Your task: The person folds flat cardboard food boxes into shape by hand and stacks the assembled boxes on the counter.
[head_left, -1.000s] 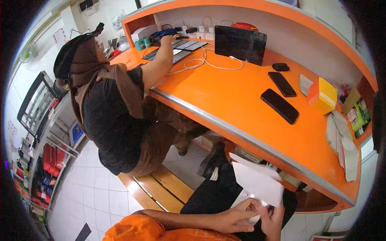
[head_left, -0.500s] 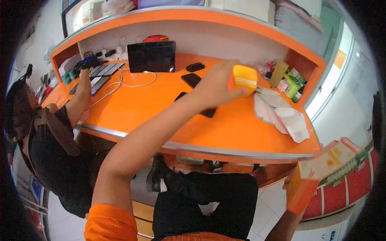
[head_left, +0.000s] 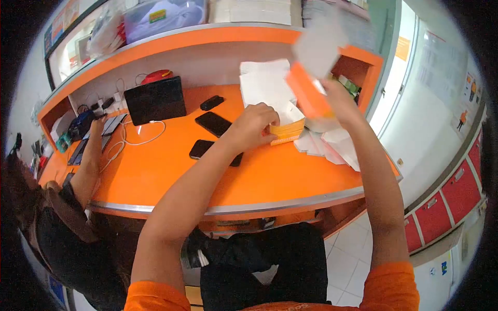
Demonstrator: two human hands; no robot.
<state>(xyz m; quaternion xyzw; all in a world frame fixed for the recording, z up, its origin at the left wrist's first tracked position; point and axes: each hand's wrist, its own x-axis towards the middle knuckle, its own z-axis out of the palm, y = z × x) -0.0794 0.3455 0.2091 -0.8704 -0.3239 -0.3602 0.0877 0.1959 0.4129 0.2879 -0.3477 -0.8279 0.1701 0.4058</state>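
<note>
My left hand [head_left: 255, 126] has its fingers closed on the edge of a yellow-and-white open box [head_left: 288, 128] on the orange desk. Raised to the right, my right hand [head_left: 334, 99] grips an orange-and-white carton [head_left: 307, 92], blurred by motion, with its pale flap up. White unfolded cardboard [head_left: 264, 83] stands behind the yellow box. Flat white and pinkish pieces [head_left: 337, 146] lie to its right. Left of my left hand are a black phone [head_left: 213, 124] and another dark phone [head_left: 201, 149], partly covered by my forearm.
A dark tablet [head_left: 155, 100] stands on the orange desk [head_left: 249, 181], with a white cable [head_left: 148, 142] in front. A small black device [head_left: 211, 102] lies beside it. At the left, a co-worker [head_left: 67, 233] reaches toward dark panels. Red drawers [head_left: 436, 220] are at the right.
The view has turned right. My left hand now holds the yellow box lower on the desk. The carton in my right hand has risen from the lower right. White cardboard now stands at the back.
</note>
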